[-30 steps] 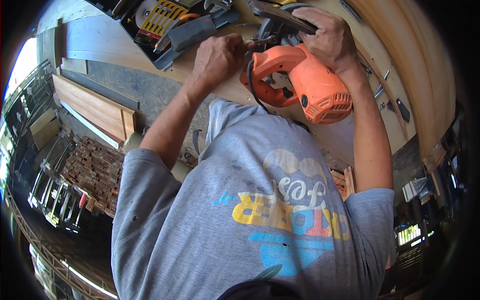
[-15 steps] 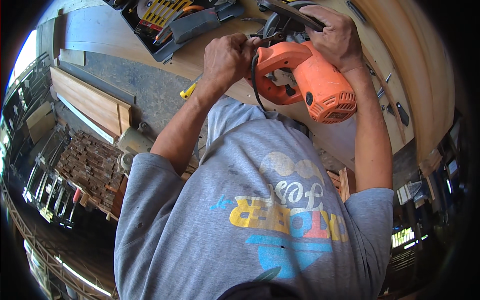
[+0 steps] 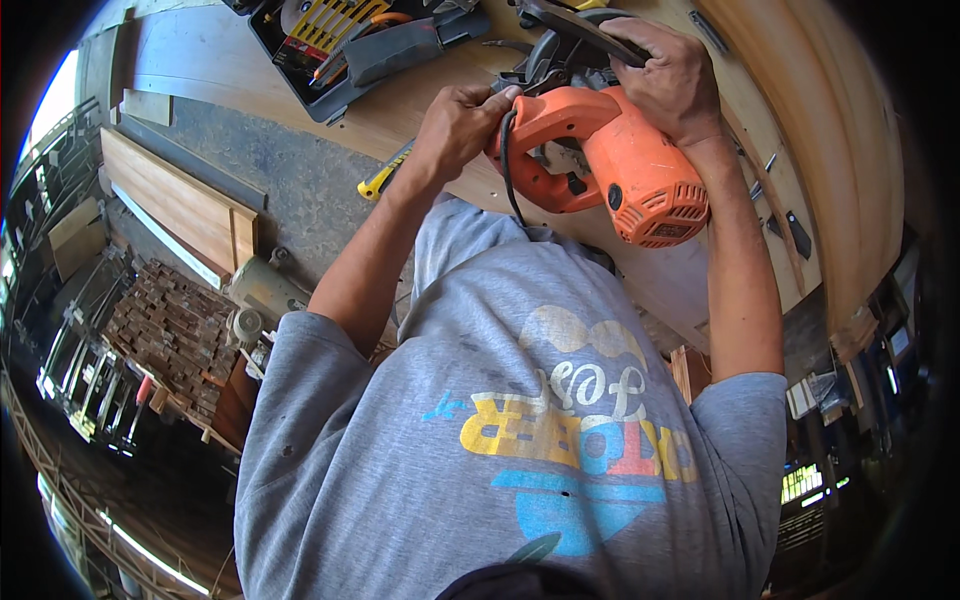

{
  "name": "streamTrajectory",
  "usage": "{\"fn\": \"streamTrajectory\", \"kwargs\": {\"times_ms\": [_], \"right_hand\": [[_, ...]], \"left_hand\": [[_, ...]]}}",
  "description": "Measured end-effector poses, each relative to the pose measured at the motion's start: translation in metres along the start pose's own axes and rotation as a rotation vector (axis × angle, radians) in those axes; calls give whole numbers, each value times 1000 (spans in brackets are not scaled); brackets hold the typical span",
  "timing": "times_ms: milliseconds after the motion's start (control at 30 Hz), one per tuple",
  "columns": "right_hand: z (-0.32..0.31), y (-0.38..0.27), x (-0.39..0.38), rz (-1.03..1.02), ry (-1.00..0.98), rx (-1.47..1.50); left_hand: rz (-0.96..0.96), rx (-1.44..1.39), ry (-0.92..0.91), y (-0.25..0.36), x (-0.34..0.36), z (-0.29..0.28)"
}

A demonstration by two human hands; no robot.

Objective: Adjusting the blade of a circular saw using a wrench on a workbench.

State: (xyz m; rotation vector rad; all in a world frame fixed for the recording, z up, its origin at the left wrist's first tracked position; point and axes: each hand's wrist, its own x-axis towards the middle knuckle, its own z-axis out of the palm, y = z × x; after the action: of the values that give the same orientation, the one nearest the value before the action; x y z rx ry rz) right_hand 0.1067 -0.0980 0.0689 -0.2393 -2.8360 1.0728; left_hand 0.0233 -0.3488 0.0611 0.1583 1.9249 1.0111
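Two hands were on the orange circular saw (image 3: 610,165), which sat on the pale wooden surface (image 3: 300,70) straight ahead of the person's chest. The left hand (image 3: 462,128) was closed around the rear handle, just where the black power cord (image 3: 508,170) left the housing. The right hand (image 3: 668,80) was clamped over the upper part of the saw, near the dark blade guard (image 3: 560,50); the fingers there were curled tight, though exactly what they pressed could not be made out. The motor end of the saw pointed back toward the person.

An open black tool case (image 3: 350,45) with yellow-handled tools lay on the surface to the left of the saw, well apart from it. A yellow utility knife (image 3: 385,175) rested at the near edge of the surface, just under the left forearm. Timber planks (image 3: 185,205) lay on the floor beside it.

Handling the saw well here seemed to call for a steady two-handed hold, the cord kept behind the housing and away from the blade, and the fingers of the right hand kept on the guard's outside rather than near the teeth.
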Motion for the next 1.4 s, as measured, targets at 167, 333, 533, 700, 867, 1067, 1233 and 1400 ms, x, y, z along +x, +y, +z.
{"fn": "streamTrajectory", "kwargs": {"times_ms": [167,333,533,700,867,1067,1233,1400], "right_hand": [[-2,-3,0,78,-44,13],[-3,-3,-1,19,24,20],[-1,0,-6,5,27,23],[4,-1,-5,5,61,25],[2,1,-1,17,46,35],[0,0,-3,23,41,38],[1,0,-6,66,26,26],[2,2,-8,92,1,-11]], "left_hand": [[344,545,70,12,5,-23],[381,581,24,10,16,-51],[559,663,-100,28,30,-51],[554,774,-187,44,42,-63],[472,763,-215,55,53,-72],[567,660,-112,45,47,-72],[758,624,-56,36,54,-65],[871,655,-95,38,74,-62]]}}
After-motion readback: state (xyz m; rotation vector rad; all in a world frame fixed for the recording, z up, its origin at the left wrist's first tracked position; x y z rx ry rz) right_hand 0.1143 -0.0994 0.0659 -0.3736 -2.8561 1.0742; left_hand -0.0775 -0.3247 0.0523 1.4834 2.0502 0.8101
